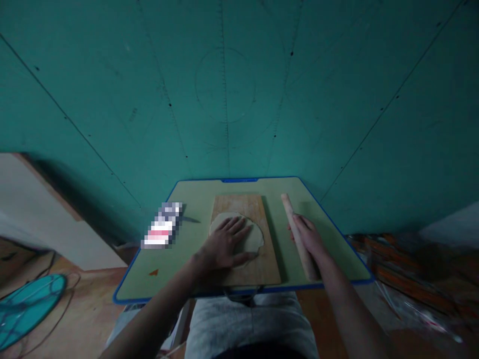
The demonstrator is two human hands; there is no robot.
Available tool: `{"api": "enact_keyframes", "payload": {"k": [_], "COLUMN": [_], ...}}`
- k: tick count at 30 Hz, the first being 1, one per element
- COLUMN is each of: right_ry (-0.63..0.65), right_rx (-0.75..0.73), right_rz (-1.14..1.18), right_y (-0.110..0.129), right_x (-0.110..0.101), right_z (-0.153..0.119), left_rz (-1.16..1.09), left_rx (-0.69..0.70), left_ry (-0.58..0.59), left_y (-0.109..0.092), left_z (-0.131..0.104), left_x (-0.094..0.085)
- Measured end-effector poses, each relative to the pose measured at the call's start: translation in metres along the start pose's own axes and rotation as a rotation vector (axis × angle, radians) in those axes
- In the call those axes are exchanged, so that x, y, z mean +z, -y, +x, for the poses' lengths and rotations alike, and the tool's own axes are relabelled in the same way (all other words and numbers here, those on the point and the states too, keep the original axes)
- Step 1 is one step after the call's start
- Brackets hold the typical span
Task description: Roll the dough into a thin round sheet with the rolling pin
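Observation:
A flat, rolled-out sheet of dough [251, 238] lies on a wooden cutting board [262, 271] in the middle of a small table. On top of the dough rests my left hand [229, 244], palm down with its fingers stretched out. To the right of the board, my right hand [307, 233] is wrapped round a wooden rolling pin [299, 247]. The pin points away from me, at a slight slant, over the tabletop. My right palm and part of the fingers are hidden from view.
The pale green table [194, 194] has a blue rim and stands against a green wall [239, 99]. On its left lie a knife [190, 219], partly covered by a pixelated patch, and a small orange scrap [153, 272]. A teal disc [33, 306] lies on the floor at left.

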State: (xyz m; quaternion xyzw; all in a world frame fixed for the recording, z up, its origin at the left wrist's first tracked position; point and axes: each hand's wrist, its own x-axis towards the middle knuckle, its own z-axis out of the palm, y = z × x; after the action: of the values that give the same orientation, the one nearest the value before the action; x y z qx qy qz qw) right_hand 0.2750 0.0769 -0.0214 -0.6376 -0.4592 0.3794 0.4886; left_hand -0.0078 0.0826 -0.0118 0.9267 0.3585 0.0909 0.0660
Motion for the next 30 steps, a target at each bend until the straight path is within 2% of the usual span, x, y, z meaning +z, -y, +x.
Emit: {"api": "enact_keyframes", "payload": {"k": [2, 11, 19, 21, 24, 25, 27, 28, 30], "right_ry": [0.009, 0.013, 0.033, 0.041, 0.028, 0.019, 0.004, 0.001, 0.006], "right_rx": [0.007, 0.029, 0.018, 0.014, 0.021, 0.025, 0.018, 0.010, -0.005], "right_rz": [-0.011, 0.000, -0.007, -0.016, -0.018, -0.012, 0.003, 0.008, 0.010], "right_y": [-0.001, 0.000, 0.002, 0.001, -0.002, -0.002, -0.003, -0.003, -0.002], "right_x": [0.000, 0.001, 0.002, 0.002, 0.002, 0.002, 0.002, 0.002, 0.002], "right_z": [0.000, 0.000, -0.002, -0.001, 0.000, 0.000, 0.000, 0.000, 0.000], "left_rz": [0.010, 0.008, 0.001, -0.004, -0.046, -0.085, -0.212, -0.255, -0.246], "left_rx": [-0.024, -0.204, -0.297, -0.346, -0.410, -0.359, -0.100, 0.001, 0.043], "left_ry": [-0.017, -0.026, -0.065, -0.076, -0.109, -0.108, -0.056, -0.047, -0.072], "left_y": [0.001, -0.025, -0.031, -0.040, -0.066, -0.075, -0.088, -0.089, -0.078], "left_z": [-0.002, 0.008, 0.013, 0.016, 0.018, 0.018, 0.016, 0.015, 0.010], "left_x": [0.000, 0.006, 0.006, 0.010, 0.014, 0.013, 0.007, 0.002, -0.007]}}
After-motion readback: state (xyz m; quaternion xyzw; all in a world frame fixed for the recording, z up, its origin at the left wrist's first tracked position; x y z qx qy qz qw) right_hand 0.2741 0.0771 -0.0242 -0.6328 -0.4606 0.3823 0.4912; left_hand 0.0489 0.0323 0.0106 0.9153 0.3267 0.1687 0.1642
